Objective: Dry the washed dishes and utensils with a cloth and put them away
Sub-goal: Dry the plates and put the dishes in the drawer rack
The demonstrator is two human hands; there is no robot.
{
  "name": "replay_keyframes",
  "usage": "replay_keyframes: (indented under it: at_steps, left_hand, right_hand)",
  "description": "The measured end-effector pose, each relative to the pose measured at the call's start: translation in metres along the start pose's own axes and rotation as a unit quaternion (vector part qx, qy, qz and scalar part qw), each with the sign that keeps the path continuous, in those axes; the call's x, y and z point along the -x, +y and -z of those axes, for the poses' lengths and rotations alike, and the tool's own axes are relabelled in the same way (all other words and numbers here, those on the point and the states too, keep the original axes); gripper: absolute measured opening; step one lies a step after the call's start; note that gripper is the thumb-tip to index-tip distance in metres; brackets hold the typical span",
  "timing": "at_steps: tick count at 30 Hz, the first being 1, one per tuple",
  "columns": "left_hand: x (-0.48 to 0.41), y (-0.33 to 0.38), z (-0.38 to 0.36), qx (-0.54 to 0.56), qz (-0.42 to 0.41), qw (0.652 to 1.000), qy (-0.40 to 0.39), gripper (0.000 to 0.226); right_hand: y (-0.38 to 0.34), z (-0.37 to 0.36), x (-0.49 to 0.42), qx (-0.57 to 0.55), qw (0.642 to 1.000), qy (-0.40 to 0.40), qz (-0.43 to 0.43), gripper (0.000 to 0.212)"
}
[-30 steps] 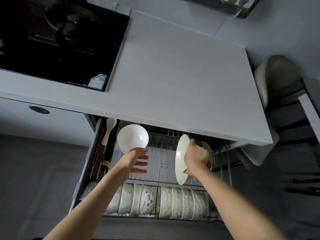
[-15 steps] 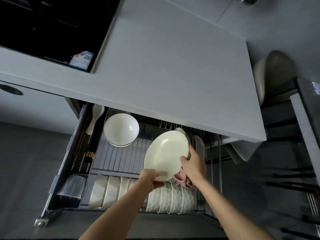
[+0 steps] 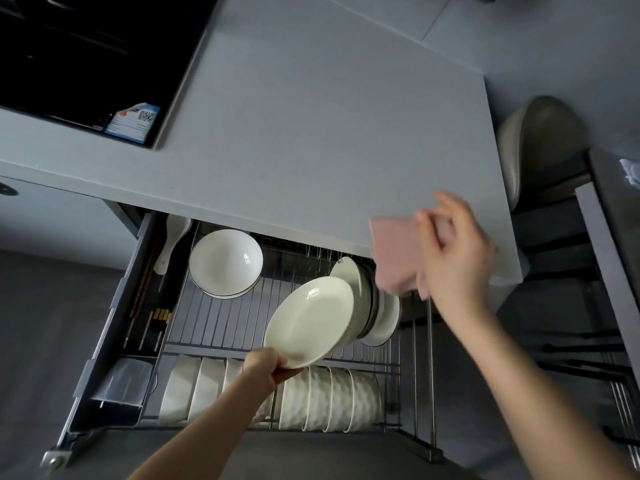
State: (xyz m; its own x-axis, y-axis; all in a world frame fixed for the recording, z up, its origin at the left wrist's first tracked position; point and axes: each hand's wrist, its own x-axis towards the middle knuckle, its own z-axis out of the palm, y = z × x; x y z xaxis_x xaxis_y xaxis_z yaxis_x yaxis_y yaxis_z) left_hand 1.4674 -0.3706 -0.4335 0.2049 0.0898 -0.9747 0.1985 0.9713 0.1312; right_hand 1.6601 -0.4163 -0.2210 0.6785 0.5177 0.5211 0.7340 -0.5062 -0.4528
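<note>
My left hand [image 3: 266,367] grips the near rim of a cream plate [image 3: 310,322], held tilted above the wire rack [image 3: 221,320] of the pulled-out drawer. My right hand [image 3: 453,258] is raised at the counter's front edge and holds a folded pink cloth [image 3: 394,254], apart from the plate. Behind the held plate, other plates [image 3: 379,308] stand upright in the rack. A stack of white bowls [image 3: 225,261] sits at the rack's back left.
A row of white bowls [image 3: 311,398] stands on edge along the drawer's front. A white spoon [image 3: 171,244] and chopsticks [image 3: 143,299] lie in the left tray. The grey countertop [image 3: 311,133] overhangs the drawer; a black hob [image 3: 86,53] lies at its left. Chairs [image 3: 540,147] stand at right.
My left hand took over the plate by its near rim. My right hand let go of it and lifted the pink cloth up and right to the counter edge.
</note>
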Motion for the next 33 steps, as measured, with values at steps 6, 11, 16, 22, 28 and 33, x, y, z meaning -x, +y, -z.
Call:
replay_keyframes:
  at_steps: [6,11,16,22,28,33]
  left_hand:
    - [-0.001,0.006,-0.008,-0.011,0.002,1.000,0.009,0.044]
    - [-0.008,0.009,-0.018,-0.022,0.038,0.999,-0.008,0.044]
    - [-0.015,0.010,-0.023,-0.037,0.096,0.993,-0.050,0.029]
    - [-0.026,0.004,-0.038,-0.010,0.176,0.979,-0.101,0.028]
    - [-0.048,0.000,-0.047,-0.087,0.180,0.973,-0.117,0.032]
    - [-0.060,0.000,-0.050,-0.208,0.137,0.963,-0.103,0.031]
  right_hand:
    - [0.004,-0.031,-0.063,0.261,0.928,-0.267,0.016,0.056]
    - [0.006,-0.013,0.045,0.196,0.970,-0.129,0.064,0.027]
    - [0.045,-0.033,0.107,0.203,0.815,-0.454,0.296,0.047]
    - [0.058,-0.071,0.076,0.152,0.768,-0.455,0.425,0.024]
    - [0.068,-0.089,0.069,0.147,0.737,-0.506,0.423,0.028]
    - [0.073,-0.095,0.076,0.167,0.722,-0.534,0.407,0.028]
